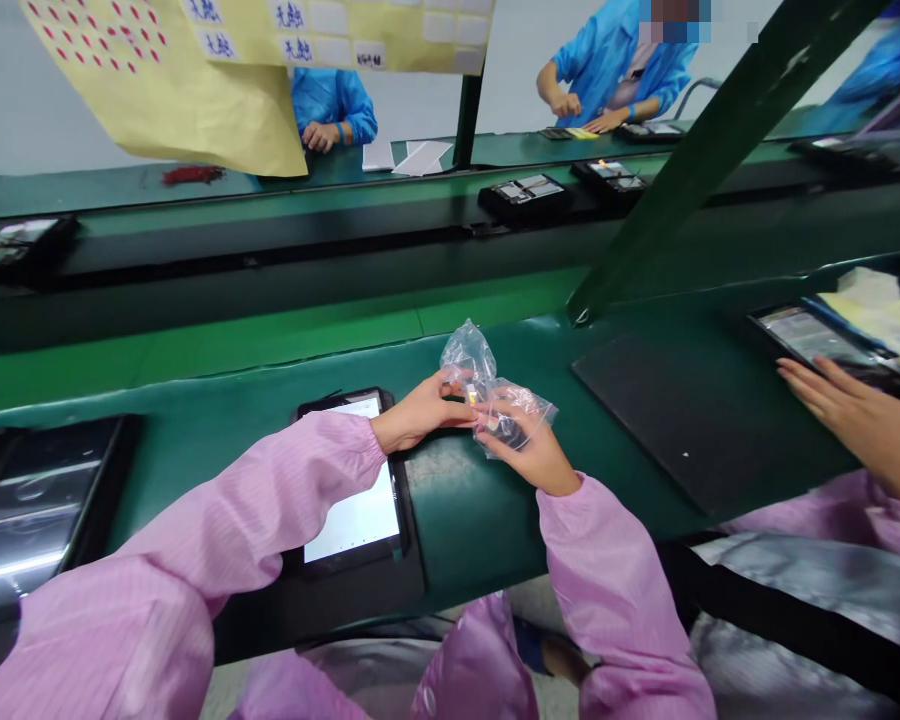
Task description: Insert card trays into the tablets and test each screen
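Note:
Between my two hands is a clear plastic bag (469,352), crumpled, with small dark and yellow-orange bits showing through it; what these are I cannot make out. My left hand (424,412) pinches the bag's left side, fingertips closed. On the other side my right hand (529,445) has its fingers closed round the lower right part, where something dark shows inside. Just left of the hands, a tablet (356,510) with a lit white screen lies on a black pad (390,590), partly covered by my left sleeve.
Dark-screened devices (45,500) lie at left. A black mat (667,420) is at right, beside a co-worker's hands (862,420) on another tablet (817,335). A green post (720,160) slants up from the bench. Behind runs a line carrying black trays (525,195); co-workers in blue sit beyond.

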`<state>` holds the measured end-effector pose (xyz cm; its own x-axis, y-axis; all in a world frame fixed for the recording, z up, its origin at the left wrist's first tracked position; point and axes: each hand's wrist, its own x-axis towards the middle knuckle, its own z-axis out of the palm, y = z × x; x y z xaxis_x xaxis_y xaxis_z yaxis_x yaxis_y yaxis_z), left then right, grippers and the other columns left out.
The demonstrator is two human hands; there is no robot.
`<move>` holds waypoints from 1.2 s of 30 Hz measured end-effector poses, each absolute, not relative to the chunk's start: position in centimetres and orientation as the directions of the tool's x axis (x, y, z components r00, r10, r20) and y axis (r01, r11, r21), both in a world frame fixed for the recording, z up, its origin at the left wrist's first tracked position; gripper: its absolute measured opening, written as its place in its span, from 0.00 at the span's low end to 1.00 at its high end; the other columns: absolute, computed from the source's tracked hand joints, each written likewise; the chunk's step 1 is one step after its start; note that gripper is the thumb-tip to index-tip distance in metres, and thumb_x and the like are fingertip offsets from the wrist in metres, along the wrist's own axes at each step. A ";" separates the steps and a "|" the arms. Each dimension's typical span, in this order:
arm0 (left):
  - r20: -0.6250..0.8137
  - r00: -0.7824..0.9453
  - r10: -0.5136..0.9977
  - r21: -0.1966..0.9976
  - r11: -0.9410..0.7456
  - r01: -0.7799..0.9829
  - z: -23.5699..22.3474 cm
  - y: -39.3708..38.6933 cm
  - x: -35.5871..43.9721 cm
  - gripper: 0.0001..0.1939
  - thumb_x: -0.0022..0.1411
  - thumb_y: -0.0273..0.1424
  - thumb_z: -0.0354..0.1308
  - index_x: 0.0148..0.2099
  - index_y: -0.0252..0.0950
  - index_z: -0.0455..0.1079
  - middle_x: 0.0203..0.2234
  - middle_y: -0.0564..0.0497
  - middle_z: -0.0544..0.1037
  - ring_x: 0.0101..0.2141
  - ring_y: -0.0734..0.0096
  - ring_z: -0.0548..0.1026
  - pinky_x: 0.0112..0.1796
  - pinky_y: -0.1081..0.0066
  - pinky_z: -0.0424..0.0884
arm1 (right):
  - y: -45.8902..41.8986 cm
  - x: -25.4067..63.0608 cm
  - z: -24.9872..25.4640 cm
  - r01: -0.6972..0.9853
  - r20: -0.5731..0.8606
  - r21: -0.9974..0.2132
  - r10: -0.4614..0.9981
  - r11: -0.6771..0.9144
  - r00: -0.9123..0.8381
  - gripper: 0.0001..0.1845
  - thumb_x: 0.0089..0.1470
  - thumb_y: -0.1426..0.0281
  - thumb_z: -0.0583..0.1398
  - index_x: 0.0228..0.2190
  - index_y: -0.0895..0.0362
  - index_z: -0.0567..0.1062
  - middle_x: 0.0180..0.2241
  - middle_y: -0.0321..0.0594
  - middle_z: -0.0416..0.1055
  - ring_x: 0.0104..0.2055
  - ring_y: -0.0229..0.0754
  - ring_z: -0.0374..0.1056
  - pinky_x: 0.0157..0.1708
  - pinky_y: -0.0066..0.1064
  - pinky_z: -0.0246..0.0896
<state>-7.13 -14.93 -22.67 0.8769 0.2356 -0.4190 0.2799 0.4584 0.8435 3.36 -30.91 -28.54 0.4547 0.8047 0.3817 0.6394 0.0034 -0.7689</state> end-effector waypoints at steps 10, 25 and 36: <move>-0.511 0.808 0.293 0.756 0.601 0.260 -22.9 -15.1 -6.5 0.15 0.53 0.14 0.59 0.42 0.34 0.64 0.30 0.53 0.75 0.31 0.78 0.77 0.52 0.63 0.70 | -31.3 3.8 -29.1 0.591 0.391 -0.806 0.737 -0.014 0.551 0.18 0.55 0.63 0.62 0.48 0.52 0.70 0.48 0.46 0.69 0.50 0.48 0.68 0.53 0.44 0.65; -0.595 0.739 0.315 0.658 0.719 0.223 -23.1 -16.0 -6.5 0.15 0.56 0.11 0.54 0.41 0.34 0.64 0.27 0.53 0.76 0.31 0.79 0.76 0.53 0.68 0.68 | -30.8 4.0 -29.2 0.520 0.286 -0.852 0.771 -0.067 0.569 0.15 0.49 0.55 0.66 0.29 0.53 0.75 0.37 0.42 0.70 0.39 0.43 0.70 0.38 0.37 0.71; -0.554 0.757 0.347 0.715 0.664 0.219 -23.2 -15.0 -7.4 0.19 0.55 0.12 0.57 0.47 0.34 0.67 0.31 0.51 0.78 0.36 0.73 0.80 0.56 0.62 0.68 | -33.1 5.7 -29.2 0.509 0.256 -0.852 0.749 -0.124 0.611 0.12 0.52 0.56 0.64 0.29 0.52 0.77 0.44 0.43 0.71 0.51 0.49 0.66 0.56 0.48 0.57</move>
<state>-7.40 -15.00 -23.20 0.7565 0.3471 -0.5542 0.2192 0.6638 0.7150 5.74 -33.05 -29.19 0.6112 0.7490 0.2557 0.5085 -0.1241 -0.8520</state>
